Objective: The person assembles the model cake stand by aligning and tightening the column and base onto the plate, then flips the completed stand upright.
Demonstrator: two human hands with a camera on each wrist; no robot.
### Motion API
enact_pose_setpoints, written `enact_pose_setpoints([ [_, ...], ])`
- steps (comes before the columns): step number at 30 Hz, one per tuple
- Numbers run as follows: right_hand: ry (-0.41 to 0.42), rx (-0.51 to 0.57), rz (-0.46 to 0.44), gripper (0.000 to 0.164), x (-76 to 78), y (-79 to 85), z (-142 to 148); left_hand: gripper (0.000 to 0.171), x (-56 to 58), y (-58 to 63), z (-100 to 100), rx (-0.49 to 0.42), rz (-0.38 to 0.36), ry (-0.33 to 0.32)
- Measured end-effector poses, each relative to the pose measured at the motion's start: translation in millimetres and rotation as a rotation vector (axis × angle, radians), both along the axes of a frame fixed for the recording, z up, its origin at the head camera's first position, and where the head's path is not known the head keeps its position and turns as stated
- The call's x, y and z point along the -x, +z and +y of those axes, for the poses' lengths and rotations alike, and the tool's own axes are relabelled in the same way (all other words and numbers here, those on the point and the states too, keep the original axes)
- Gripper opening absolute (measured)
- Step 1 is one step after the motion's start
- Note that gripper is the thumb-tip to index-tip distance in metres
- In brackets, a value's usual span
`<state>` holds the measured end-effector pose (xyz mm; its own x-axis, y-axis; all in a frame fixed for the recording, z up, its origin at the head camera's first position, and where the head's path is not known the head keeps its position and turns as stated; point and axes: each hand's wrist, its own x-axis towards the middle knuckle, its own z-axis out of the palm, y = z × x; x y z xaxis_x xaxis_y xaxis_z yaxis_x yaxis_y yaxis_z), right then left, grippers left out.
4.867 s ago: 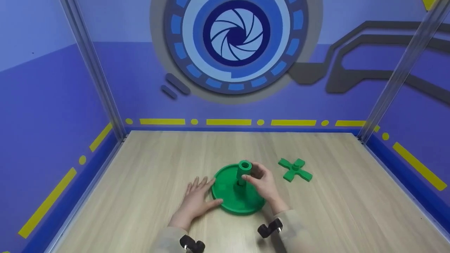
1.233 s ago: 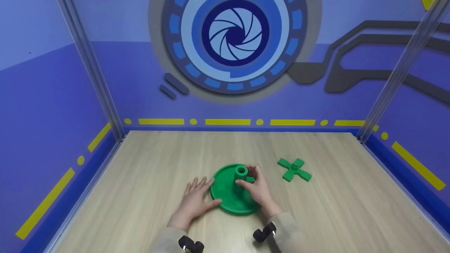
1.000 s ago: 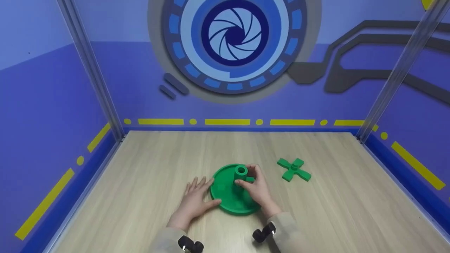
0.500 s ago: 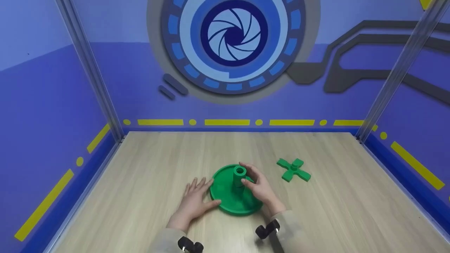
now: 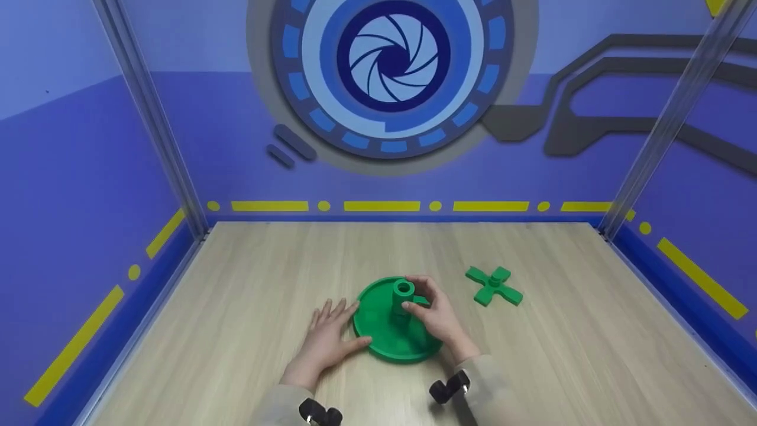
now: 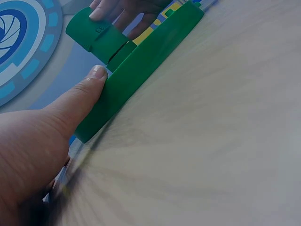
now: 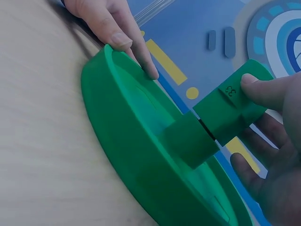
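Observation:
A round green tray (image 5: 378, 334) with a raised rim lies flat on the table. From its middle rises a short green post (image 7: 188, 136). A green tube (image 7: 230, 101), marked with raised characters, stands upright on that post in the head view; a thin dark gap shows at one side of the joint in the right wrist view. My right hand (image 5: 440, 316) holds the tube near its top between thumb and fingers. With fingers spread, my left hand (image 5: 325, 343) rests against the tray's left rim, its thumb (image 6: 89, 92) touching the edge.
A green four-armed cross piece (image 5: 494, 286) with a central peg lies on the wooden table (image 5: 266, 266), to the right of and beyond the tray. Blue-purple printed panels (image 5: 378, 183) stand at the back and both sides.
The tube, earlier held higher and farther right, has come down onto the post. In the last second my right fingers and thumb have shifted around it. My left hand stays on the rim.

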<state>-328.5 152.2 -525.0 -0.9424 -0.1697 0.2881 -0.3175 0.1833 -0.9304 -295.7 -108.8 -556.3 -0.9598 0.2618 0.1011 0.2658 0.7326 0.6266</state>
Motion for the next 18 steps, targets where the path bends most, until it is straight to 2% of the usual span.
enact_pose_setpoints([
  [10, -0.107, -0.001, 0.005, 0.050, -0.9, -3.3, -5.6, 0.088, 0.2, -1.3, -0.1, 0.006, 0.015, 0.000],
  [18, -0.106, -0.039, -0.002, 0.056, -0.2, -5.2, -4.6, 0.089, 1.7, -2.6, -0.4, 0.014, 0.027, -0.004],
])
